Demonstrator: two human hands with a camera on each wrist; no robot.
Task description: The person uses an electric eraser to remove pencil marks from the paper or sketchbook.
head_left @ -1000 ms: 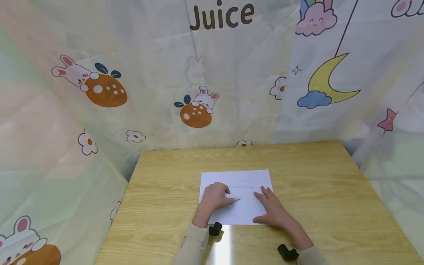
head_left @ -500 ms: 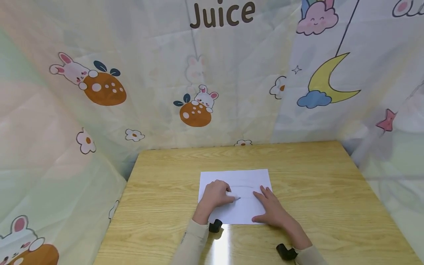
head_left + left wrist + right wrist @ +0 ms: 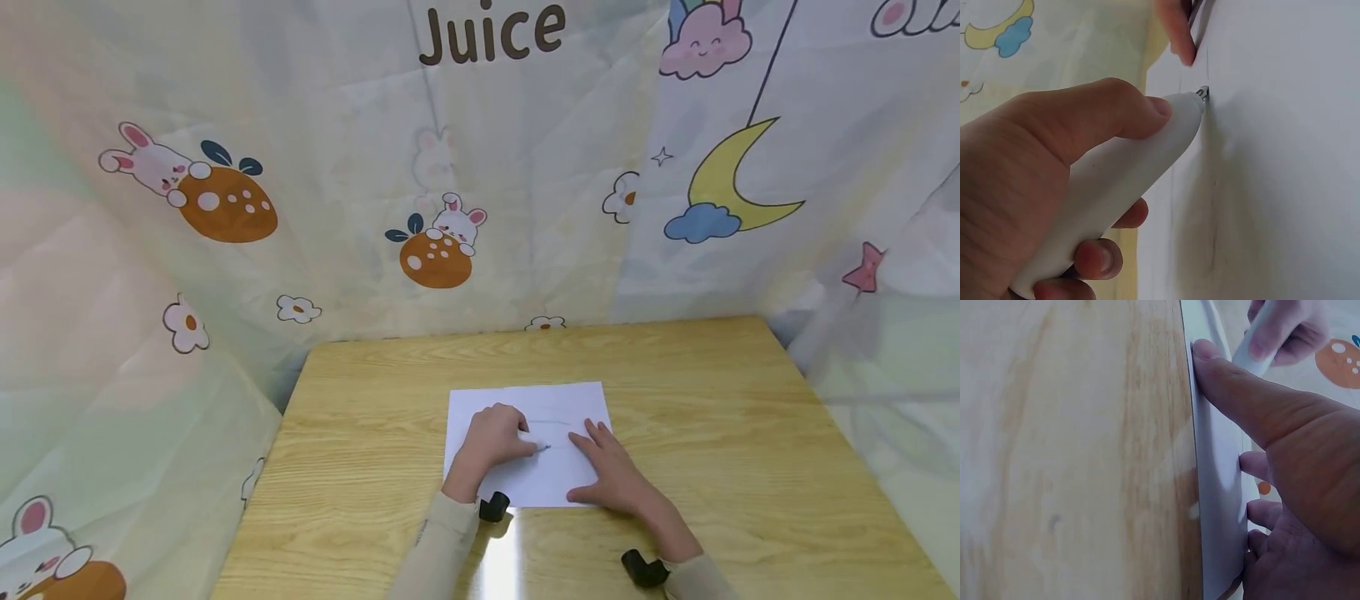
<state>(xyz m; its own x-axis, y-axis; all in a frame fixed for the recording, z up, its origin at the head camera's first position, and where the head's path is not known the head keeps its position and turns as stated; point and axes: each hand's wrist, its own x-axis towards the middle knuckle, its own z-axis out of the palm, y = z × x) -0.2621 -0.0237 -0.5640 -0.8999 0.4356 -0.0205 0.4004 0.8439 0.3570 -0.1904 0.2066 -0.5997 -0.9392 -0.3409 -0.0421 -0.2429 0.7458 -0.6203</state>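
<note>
A white sheet of paper [image 3: 551,487] lies on the wooden table, with faint, roughly horizontal lines across it. My left hand [image 3: 491,442] grips a thick white pen-shaped tool [image 3: 1122,169] with a small metal tip; whether it cuts or marks cannot be told. In the left wrist view the thumb presses along its top and the other fingers curl beneath. The tip meets the sheet on one of the lines. My right hand [image 3: 615,471] rests spread on the paper's right side, thumb by the near edge, as the right wrist view also shows.
The wooden table [image 3: 360,417] extends around the sheet on all sides. A printed cloth [image 3: 525,250] with rabbits, oranges and a moon hangs behind and at both sides. Black devices [image 3: 645,569] are worn at both wrists.
My left hand has slid slightly right across the paper, with the tool's tip closer to the right hand. The right hand stays on the sheet. The whole head view has shifted a little.
</note>
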